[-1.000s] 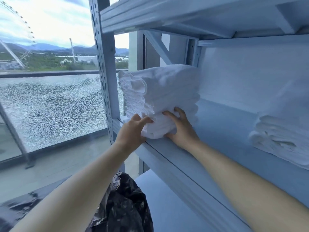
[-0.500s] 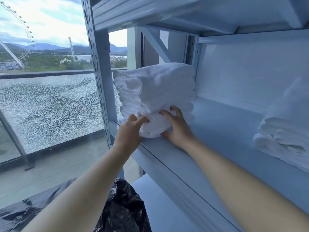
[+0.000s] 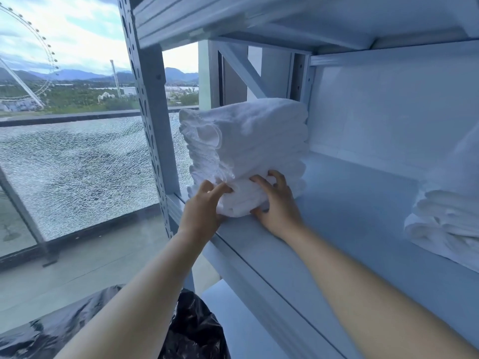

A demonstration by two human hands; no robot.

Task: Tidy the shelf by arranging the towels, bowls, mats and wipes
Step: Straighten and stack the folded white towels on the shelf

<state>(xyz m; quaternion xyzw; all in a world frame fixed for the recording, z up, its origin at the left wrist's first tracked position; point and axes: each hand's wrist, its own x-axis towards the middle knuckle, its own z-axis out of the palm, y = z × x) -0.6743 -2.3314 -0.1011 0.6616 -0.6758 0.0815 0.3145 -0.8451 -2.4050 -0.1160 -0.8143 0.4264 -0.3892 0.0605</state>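
Fingers of the left hand (image 3: 204,206) pinch the bottom folds of the white towel stack (image 3: 246,141) at the shelf's (image 3: 350,216) left end; the right hand (image 3: 280,203) curls round the same folds. Soft, floppy, probably light: best held low from both sides, lest upper layers slump.

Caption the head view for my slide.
Left hand and right hand grip the lowest folded white towels of a stack on the pale blue metal shelf.

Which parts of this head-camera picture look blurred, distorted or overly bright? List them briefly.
Head view: the right-edge towel pile is smeared; the shelf post leans from wide-angle distortion; the sky is very bright; the towel stack gripped by the left hand and right hand is sharp.
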